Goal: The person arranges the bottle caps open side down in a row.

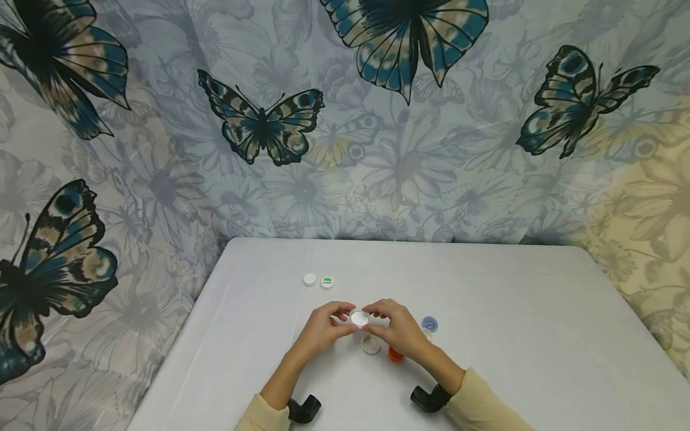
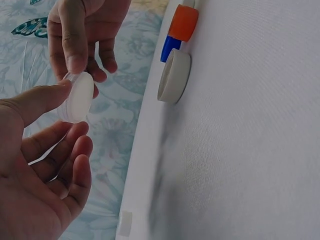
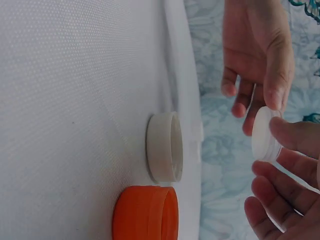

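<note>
A round white cap (image 1: 359,318) with a ridged, translucent side is held in the air between both hands. My left hand (image 1: 319,328) pinches its left edge between thumb and fingers. The opposite edge is pinched by my right hand (image 1: 401,330). In the left wrist view the cap (image 2: 79,99) is tilted on edge, its smooth white face turned toward the table. Just below the hands, a beige cap (image 1: 371,344) lies on the table with its hollow side up. Beside it is an orange cap (image 1: 396,354), partly covered by my right hand in the head view.
A blue cap (image 1: 429,324) lies right of the right hand, with a pale cap (image 1: 427,334) partly hidden by that hand. Farther back on the white table (image 1: 512,311) are a white cap (image 1: 309,279) and a white cap with a green mark (image 1: 327,282).
</note>
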Demonstrator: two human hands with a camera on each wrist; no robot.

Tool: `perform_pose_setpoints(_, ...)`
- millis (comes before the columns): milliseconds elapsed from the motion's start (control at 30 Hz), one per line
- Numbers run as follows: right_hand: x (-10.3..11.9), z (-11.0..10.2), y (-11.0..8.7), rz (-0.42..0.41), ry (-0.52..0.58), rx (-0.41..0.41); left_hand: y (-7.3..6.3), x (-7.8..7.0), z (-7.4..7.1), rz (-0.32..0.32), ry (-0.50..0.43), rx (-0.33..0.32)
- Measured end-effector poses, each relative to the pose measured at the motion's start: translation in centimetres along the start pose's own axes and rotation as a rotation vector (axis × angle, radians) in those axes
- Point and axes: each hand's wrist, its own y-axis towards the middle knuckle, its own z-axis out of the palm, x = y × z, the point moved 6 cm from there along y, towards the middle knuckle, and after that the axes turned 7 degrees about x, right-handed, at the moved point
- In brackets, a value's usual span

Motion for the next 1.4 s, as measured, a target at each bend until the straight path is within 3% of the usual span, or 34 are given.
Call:
perform_pose_setpoints(667, 0.6, -0.4, -0.5, -0.076, -0.089, -0.13, 0.0, -0.9, -0.3, 0.026, -0.007, -0.028)
perform_pose_setpoints(1400, 0.6, -1.0, -0.8, -0.149, -0.024, -0.232, 0.0, -1.3, -0.4, 0.057, 0.022, -0.125)
